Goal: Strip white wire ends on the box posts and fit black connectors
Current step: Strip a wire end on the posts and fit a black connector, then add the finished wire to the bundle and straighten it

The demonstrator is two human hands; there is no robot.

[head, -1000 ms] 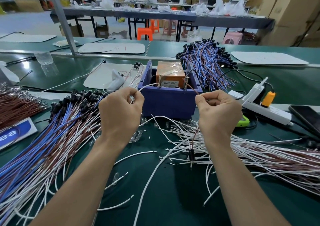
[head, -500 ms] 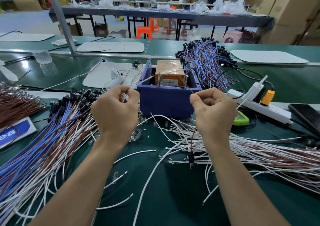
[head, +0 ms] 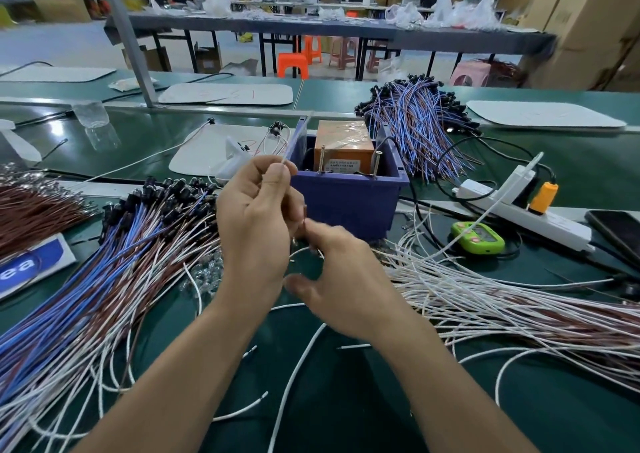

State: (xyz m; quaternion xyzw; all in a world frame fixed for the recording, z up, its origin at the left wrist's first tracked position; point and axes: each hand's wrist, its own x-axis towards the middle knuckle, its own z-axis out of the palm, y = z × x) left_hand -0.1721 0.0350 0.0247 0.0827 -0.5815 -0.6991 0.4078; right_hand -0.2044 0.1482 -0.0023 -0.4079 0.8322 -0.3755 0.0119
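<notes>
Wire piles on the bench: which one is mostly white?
The pile at the right, beside the right hand; the other three are mixed with blue or all brown.

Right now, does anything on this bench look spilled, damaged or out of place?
Nothing looks damaged. Short white wire pieces lie scattered on the green mat, apart from the bundles, and small clear bits are strewn in front of the blue box, to its left. Probably ordinary work litter.

Factory assembly line: wire bundles (head: 104, 262), conveyor benches (head: 571, 161).
</notes>
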